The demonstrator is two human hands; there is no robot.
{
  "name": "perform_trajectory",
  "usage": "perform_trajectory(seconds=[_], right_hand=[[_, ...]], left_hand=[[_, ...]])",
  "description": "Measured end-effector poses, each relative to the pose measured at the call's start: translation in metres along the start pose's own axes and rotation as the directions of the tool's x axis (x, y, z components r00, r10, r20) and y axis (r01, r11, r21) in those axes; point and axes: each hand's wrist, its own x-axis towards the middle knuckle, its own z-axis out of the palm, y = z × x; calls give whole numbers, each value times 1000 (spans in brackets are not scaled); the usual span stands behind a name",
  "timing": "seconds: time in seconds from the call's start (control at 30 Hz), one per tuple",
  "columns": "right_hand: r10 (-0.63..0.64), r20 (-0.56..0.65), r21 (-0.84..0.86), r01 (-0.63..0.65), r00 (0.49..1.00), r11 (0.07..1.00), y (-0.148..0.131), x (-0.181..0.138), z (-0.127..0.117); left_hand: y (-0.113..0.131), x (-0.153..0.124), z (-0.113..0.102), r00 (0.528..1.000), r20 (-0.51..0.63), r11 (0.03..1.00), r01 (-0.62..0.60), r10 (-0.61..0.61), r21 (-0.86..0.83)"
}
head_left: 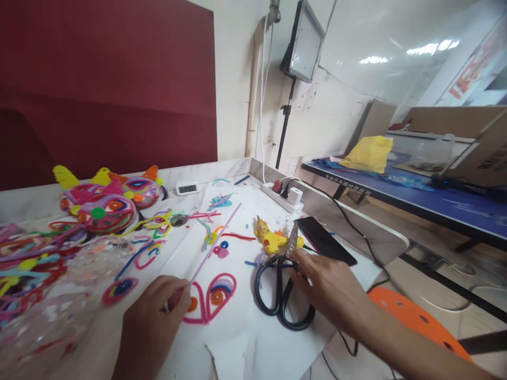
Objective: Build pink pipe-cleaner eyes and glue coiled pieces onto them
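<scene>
I see the left hand pinching a thin, straight, fuzzy light-purple stick, middle of frame | right hand at black-handled metal scissors, can't tell if gripping | raised grey table edge, right | room over flat white paper, lower middle

Rimmed table | white paper | digital clock | power strip

Table: masks left, scissors right.
Glue gun behind scissors' handles; phone right of glue gun; clock rear, right of masks.
</scene>
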Motion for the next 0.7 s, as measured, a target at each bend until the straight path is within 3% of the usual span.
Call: perform_trajectory(seconds=[0.1, 0.2, 0.47, 0.7], right_hand=[[243, -2, -88, -242, 970, 966, -34, -6, 6], [397, 45, -134, -388, 917, 912, -51, -3, 8], [524, 196, -133, -507, 829, 852, -54, 5, 7], [589, 209, -76, -588, 780, 805, -58, 6, 11]], left_hand=[[0, 1, 0, 1000, -7, 1000, -22, 22, -8], [3, 2, -2, 999, -36, 1000, -12, 12, 0], [11, 0, -4, 999, -37, 999, -30, 30, -17], [13, -2, -3, 1000, -16, 999, -9, 9, -31]])
